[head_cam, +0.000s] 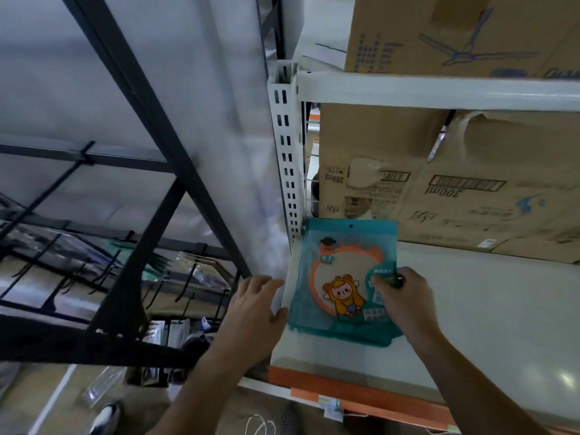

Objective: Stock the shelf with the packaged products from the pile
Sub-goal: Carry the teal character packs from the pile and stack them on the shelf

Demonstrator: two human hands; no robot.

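Note:
A teal packaged product (342,277) with an orange ring and a cartoon figure lies flat on the white shelf (489,309), at its left end by the perforated upright. More teal packs show beneath it as a small stack. My right hand (401,296) rests on the pack's right side with fingers curled over its edge. My left hand (254,306) sits at the shelf's left edge, fingers spread and relaxed, thumb touching the pack's left edge.
Cardboard boxes (439,189) fill the back of the shelf; another box (455,32) stands on the shelf above. A black frame (163,127) covered in plastic sheeting stands to the left. Packaged goods hang on hooks (175,271) lower left. An orange strip (345,390) edges the shelf front.

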